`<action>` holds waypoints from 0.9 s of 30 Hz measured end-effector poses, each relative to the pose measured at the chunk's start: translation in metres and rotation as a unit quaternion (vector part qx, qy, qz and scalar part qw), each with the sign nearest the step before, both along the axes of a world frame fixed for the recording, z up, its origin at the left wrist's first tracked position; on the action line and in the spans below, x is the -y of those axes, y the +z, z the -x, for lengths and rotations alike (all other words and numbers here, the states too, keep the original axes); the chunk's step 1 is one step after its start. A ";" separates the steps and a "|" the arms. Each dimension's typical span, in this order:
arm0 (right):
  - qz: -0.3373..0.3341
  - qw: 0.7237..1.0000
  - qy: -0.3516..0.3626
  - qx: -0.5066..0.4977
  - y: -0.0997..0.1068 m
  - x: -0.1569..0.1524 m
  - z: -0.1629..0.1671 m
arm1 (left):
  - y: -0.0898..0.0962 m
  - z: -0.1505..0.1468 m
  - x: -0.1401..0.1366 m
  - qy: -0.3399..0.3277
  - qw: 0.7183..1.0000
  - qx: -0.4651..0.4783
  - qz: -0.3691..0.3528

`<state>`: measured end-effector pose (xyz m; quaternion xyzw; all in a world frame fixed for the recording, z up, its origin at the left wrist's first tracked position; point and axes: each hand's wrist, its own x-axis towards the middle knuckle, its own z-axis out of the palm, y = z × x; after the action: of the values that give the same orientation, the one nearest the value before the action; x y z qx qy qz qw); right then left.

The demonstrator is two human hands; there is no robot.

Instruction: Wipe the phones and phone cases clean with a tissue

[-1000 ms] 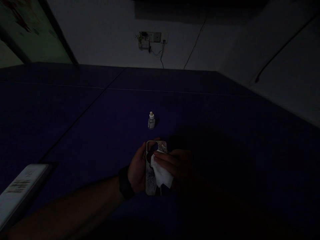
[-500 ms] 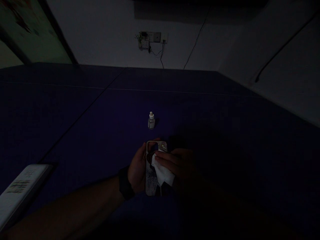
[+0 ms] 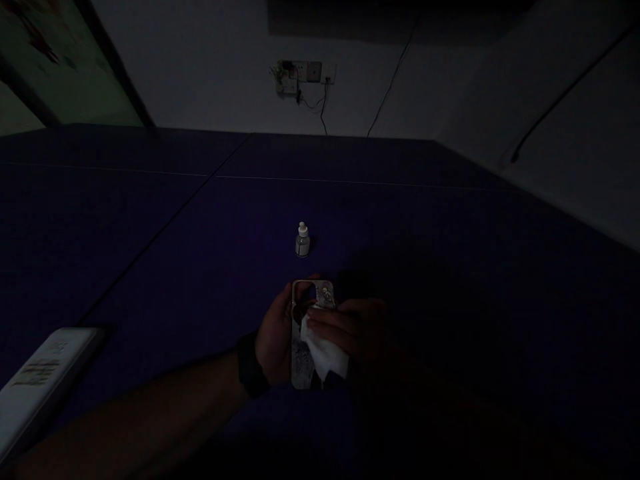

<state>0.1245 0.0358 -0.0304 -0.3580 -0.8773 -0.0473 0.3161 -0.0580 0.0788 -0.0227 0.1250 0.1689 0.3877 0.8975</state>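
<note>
A phone case (image 3: 302,363) with a camera cutout and a dark and pale printed back is held upright in my left hand (image 3: 274,340), whose fingers wrap round its left side and behind it. My right hand (image 3: 353,330) pinches a white cloth or tissue (image 3: 327,357) and presses it against the back of the case. The cloth covers the case's middle and lower right. Beyond the case stands a small dropper bottle (image 3: 302,243) with a white cap and a pale label.
The dark blue surface (image 3: 225,227) spreads to the wall. At the lower left lies a white box (image 3: 47,367) with printed marks. Wall sockets (image 3: 303,72) with cables are at the back. A second cable (image 3: 543,113) hangs along the right wall.
My right hand and the cloth have slid slightly down the case. The left hand keeps its hold, and the bottle stays put.
</note>
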 end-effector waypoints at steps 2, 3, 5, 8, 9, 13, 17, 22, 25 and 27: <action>-0.007 0.999 -0.033 -0.014 0.002 -0.001 0.000 | 0.000 -0.001 0.000 0.016 0.999 -0.002 0.033; -0.010 0.999 -0.036 -0.014 0.003 -0.001 0.000 | 0.001 -0.001 0.000 0.021 0.999 -0.002 0.045; -0.013 1.000 -0.027 0.004 0.005 -0.001 0.003 | 0.002 -0.001 0.000 0.024 0.998 -0.009 0.053; 0.016 0.998 -0.016 0.062 0.005 0.001 0.008 | 0.003 0.001 0.001 0.016 0.998 -0.025 0.050; 0.027 0.996 -0.011 0.079 0.005 0.001 0.009 | 0.003 0.002 0.001 0.011 0.998 -0.029 0.049; 0.013 0.998 0.035 0.053 0.003 0.001 0.004 | 0.003 0.001 0.001 -0.008 0.998 -0.009 0.058; -0.004 1.000 -0.011 0.017 0.004 -0.001 0.002 | 0.003 0.000 0.000 0.005 0.998 0.008 0.057; 0.047 0.996 0.004 0.079 0.004 -0.002 0.010 | 0.003 0.002 0.001 0.004 0.999 -0.021 0.050; 0.024 0.998 0.043 0.049 0.001 -0.001 0.004 | 0.003 0.002 0.002 -0.012 0.997 0.010 0.082; 0.005 1.000 0.018 0.022 0.000 -0.001 0.000 | 0.004 0.001 0.002 -0.010 0.995 0.033 0.094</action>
<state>0.1244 0.0371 -0.0300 -0.3423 -0.8907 -0.0447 0.2958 -0.0592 0.0771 -0.0190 0.0289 0.1733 0.3655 0.9141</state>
